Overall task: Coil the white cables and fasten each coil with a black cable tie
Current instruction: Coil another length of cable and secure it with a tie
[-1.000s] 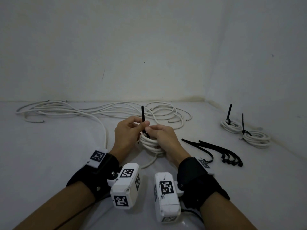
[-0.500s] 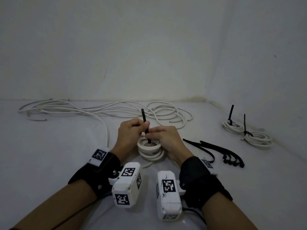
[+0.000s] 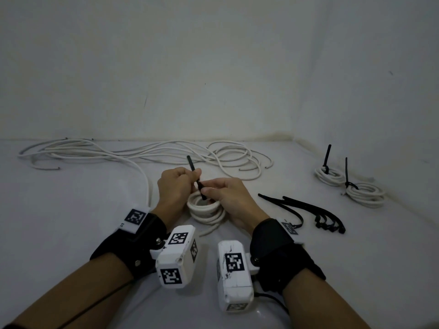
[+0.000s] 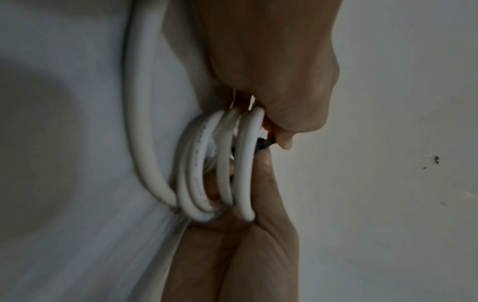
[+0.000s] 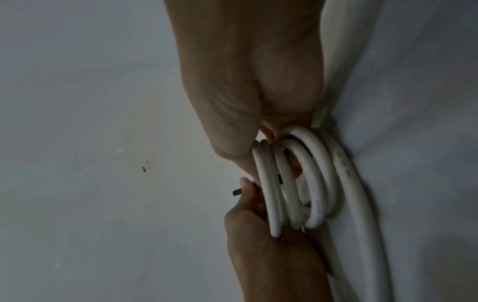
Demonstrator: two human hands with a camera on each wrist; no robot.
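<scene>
White walls met behind the desk [image 3: 71, 222]. Both hands pinched one black cable tie [image 3: 193, 173] above a white coil [image 3: 206, 211]: left hand [image 3: 174, 186] on its strap, right hand [image 3: 228, 198] at its lower end. Loose cable [image 3: 142, 154] lay behind the coil; two tied coils [image 3: 349, 184] sat far right.

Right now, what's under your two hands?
A small coil of white cable lies on the white surface, under the left hand and right hand. Both pinch a black cable tie above it. The coil's far side and the tie's lower end are covered.
</scene>
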